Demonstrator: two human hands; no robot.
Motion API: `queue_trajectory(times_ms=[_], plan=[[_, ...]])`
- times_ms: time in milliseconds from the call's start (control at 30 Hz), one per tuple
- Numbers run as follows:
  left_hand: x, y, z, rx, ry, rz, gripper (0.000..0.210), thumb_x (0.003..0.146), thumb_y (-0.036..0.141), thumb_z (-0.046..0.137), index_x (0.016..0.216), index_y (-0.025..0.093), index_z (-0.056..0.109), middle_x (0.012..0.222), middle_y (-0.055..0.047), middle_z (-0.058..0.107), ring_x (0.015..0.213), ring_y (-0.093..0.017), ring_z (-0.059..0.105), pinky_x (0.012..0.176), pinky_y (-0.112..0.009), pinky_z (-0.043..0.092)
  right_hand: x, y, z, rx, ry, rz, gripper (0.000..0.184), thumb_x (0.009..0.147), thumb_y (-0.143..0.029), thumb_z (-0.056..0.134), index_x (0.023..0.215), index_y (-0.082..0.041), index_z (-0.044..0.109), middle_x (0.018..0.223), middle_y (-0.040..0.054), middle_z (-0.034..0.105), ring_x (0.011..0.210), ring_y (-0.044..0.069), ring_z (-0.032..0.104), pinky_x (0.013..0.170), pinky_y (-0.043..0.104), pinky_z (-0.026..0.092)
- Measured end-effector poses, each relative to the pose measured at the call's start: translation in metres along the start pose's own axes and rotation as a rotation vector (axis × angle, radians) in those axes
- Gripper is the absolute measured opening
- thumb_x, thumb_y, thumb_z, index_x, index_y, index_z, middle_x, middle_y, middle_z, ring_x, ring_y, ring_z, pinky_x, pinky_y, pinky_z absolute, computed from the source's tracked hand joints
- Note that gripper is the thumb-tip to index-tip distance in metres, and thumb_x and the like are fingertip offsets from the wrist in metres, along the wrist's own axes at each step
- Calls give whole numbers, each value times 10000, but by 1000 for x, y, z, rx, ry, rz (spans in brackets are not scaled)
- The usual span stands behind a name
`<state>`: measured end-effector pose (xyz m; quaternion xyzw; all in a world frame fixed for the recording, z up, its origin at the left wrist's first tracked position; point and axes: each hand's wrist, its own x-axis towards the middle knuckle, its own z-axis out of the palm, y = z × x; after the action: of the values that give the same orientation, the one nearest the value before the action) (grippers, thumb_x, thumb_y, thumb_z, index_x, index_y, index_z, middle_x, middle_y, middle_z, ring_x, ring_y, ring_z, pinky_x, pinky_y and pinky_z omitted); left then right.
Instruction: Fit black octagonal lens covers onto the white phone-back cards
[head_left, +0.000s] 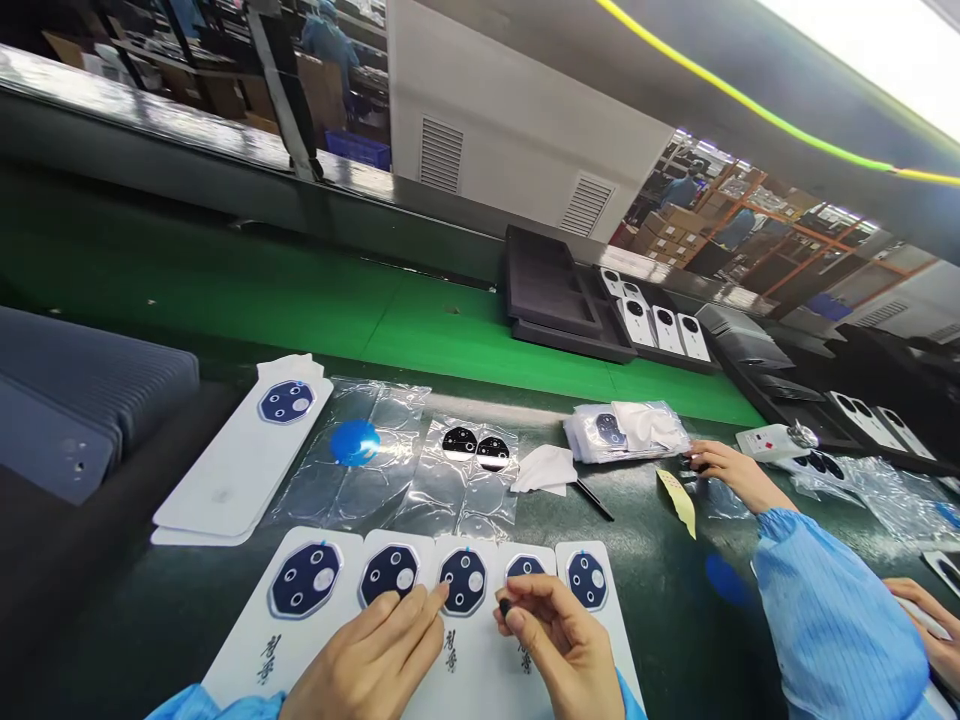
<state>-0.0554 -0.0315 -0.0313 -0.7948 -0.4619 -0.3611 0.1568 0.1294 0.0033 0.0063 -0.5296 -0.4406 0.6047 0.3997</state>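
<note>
A row of white phone back panels (266,625) with dark blue octagonal camera plates (463,582) lies in front of me. My left hand (371,650) is over the row, fingers stretched out, an index fingertip at the edge of the middle panel's plate. My right hand (566,640) pinches a small black piece (505,606) between thumb and finger, above the panel second from the right; its exact kind is too small to make out. Beyond the row, a clear plastic sheet (457,495) carries two black octagonal parts (493,453).
More white panels (225,470) are stacked at left, near grey trays (112,390). A blue film disc (355,442), a white cloth (545,470), a black pen-like tool (595,500) and bagged panels (626,432) lie behind. A co-worker's hand (739,475) reaches in from the right.
</note>
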Motion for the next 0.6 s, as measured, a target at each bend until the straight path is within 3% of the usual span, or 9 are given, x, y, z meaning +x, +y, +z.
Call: queue_trajectory(times_ms=[133, 267, 467, 600], plan=[[1, 1, -2, 12, -18, -16, 468, 980, 45, 239, 825, 153, 667, 910, -45, 765, 862, -158, 633, 822, -290, 401, 7, 5, -7, -194, -114, -179, 255, 800, -476, 669, 791, -226, 717, 903, 62, 642, 746, 170, 614, 625, 260, 521], [4, 2, -2, 18, 10, -7, 477, 965, 14, 232, 816, 146, 666, 860, -55, 767, 829, -151, 631, 816, -286, 397, 17, 10, 1, -525, -125, -431, 146, 896, -270, 546, 827, -225, 666, 861, 39, 556, 750, 159, 557, 671, 271, 486], [5, 4, 2, 34, 21, -17, 489, 967, 14, 217, 808, 138, 662, 841, -61, 765, 827, -135, 626, 817, -282, 388, 25, 21, 29, -764, -64, -655, 199, 870, -59, 434, 815, -213, 549, 879, 35, 473, 838, 175, 511, 695, 286, 460], [5, 4, 1, 52, 12, -4, 499, 968, 8, 206, 800, 130, 659, 825, -65, 764, 835, -132, 627, 822, -282, 390, 28, 30, 39, -930, -8, -823, 204, 863, -28, 429, 814, -200, 528, 863, 38, 457, 789, 175, 466, 645, 289, 422]])
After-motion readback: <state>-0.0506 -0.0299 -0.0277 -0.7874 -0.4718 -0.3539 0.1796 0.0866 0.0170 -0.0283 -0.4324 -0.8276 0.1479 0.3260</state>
